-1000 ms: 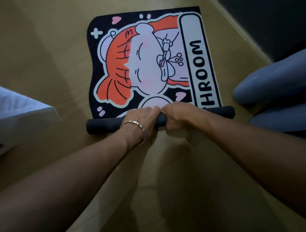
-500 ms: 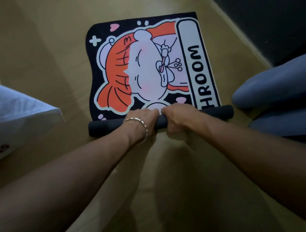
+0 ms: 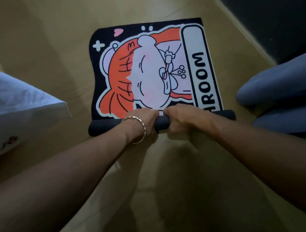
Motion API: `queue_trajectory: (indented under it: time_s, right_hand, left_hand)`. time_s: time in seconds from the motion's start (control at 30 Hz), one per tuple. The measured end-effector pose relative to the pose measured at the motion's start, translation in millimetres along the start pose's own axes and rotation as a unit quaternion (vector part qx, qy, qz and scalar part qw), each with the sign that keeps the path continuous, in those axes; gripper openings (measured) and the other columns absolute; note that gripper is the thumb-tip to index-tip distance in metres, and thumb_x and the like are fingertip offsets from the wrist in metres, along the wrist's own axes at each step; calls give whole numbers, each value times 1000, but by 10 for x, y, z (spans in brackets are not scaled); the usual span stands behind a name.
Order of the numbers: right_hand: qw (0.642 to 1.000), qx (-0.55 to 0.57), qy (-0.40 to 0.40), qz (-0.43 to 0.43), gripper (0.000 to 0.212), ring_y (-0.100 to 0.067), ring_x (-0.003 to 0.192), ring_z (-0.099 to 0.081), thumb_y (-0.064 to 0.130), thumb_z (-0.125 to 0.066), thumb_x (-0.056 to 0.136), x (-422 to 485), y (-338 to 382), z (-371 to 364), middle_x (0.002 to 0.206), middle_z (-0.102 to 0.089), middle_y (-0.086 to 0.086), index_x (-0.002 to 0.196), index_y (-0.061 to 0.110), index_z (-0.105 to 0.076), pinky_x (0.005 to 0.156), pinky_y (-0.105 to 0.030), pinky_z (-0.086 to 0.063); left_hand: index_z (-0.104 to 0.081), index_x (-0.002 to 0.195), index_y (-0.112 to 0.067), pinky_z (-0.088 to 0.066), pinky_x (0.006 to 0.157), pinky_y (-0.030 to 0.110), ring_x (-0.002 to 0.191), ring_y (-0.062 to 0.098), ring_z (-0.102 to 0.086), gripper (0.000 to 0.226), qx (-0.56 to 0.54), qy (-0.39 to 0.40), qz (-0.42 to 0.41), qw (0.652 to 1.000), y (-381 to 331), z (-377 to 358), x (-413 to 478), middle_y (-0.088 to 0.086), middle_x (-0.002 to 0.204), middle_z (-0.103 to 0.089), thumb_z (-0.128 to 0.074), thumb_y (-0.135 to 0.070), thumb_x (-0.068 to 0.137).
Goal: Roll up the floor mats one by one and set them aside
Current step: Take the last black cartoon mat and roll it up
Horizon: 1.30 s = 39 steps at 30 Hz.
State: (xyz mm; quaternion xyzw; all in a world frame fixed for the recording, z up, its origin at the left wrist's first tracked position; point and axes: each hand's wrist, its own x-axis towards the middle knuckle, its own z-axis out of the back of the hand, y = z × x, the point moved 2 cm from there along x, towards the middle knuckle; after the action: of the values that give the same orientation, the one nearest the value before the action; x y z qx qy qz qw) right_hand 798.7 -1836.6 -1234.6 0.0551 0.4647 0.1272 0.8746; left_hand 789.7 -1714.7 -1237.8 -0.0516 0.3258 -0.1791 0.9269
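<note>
Mat (image 3: 146,77) flat on floor (image 3: 38,42); rolled end nearest, hands side by side on it.

Both my bare forearms reach forward and converge. My left hand (image 3: 143,120), a thin gold bangle (image 3: 142,128) around its wrist, and my right hand (image 3: 181,117) sit knuckles-up, side by side, fingers curled over the dark rolled end of the cartoon-printed floor mat (image 3: 103,127).
</note>
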Motion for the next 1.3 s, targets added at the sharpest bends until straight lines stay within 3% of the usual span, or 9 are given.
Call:
queue_trajectory:
  time_s: [0.17, 0.27, 0.4, 0.6, 0.67, 0.8, 0.87, 1.07, 1.3]
  right_hand:
    - [974, -80, -200, 72, 42, -16, 88, -51, 26, -67, 80, -156, -27, -169, 108, -52, -1, 114, 21, -43, 82, -35, -48]
    - [994, -49, -97, 33, 47, -19, 92, -54, 25, -68, 80, -95, -29, -117, 109, -55, -2, 121, 21, -44, 86, -36, -49]
    - [1000, 0, 24, 9, 59, -19, 94, -50, 23, -73, 76, -88, -8, -103, 105, -51, -1, 128, 21, -44, 83, -30, -45]
    - [975, -52, -201, 75, 43, -15, 91, -48, 25, -66, 79, -239, 12, -279, 108, -50, 2, 115, 24, -42, 83, -33, -44]
    - [982, -44, -176, 57, 46, -17, 92, -51, 24, -66, 80, -229, 35, -290, 110, -52, 1, 119, 24, -42, 84, -35, -45]
    - [999, 26, 10, 25, 54, -19, 89, -55, 22, -70, 76, -115, 15, -85, 97, -55, 2, 125, 23, -47, 81, -32, -50]
    - [999, 26, 20, 26, 56, -20, 91, -57, 23, -72, 74, -100, 23, -73, 100, -56, 1, 124, 24, -48, 83, -33, -51]
    - [973, -63, -210, 71, 40, -14, 86, -43, 32, -66, 79, -195, 8, -230, 97, -42, 4, 111, 25, -43, 87, -36, -41]
    - [999, 32, 17, 24, 58, -18, 89, -54, 26, -73, 74, -118, 3, -59, 99, -52, -1, 126, 20, -47, 78, -29, -47]
  left_hand:
    - [-56, 104, -23, -42, 65, 29, 76, 18, -53, 38, -13, 1, 4, 1000, -2, 4, 4, 0, 90, -61, -74, -34, 72]
    - [-45, 114, -23, -40, 66, 32, 89, 23, -57, 44, 51, -65, -18, 996, -32, -85, -44, 1, 104, -58, -67, -34, 78]
    - [-45, 119, -24, -40, 67, 32, 93, 26, -61, 45, 80, -47, -13, 996, -65, -140, -69, 3, 105, -62, -65, -35, 80]
    - [-55, 113, -30, -42, 65, 30, 85, 22, -59, 47, 14, -5, 1, 1000, -51, -98, -33, 1, 100, -65, -73, -39, 71]
    - [-52, 115, -27, -44, 68, 31, 92, 24, -60, 48, 22, -26, -8, 999, -49, -120, -53, 1, 104, -62, -71, -39, 73]
    - [-43, 117, -20, -38, 67, 32, 97, 25, -55, 47, 58, -64, -28, 996, -34, -153, -84, 4, 109, -54, -66, -35, 79]
    - [-48, 113, -21, -39, 66, 31, 92, 24, -58, 45, 47, -34, -14, 998, -37, -122, -74, 3, 105, -59, -69, -36, 76]
    - [-56, 102, -25, -48, 64, 30, 72, 18, -55, 40, -45, 33, 17, 998, -11, -44, 24, -2, 87, -61, -76, -35, 68]
    - [-40, 120, -19, -45, 75, 35, 98, 23, -54, 47, 112, -51, -38, 992, -54, -124, -53, 4, 110, -53, -65, -32, 82]
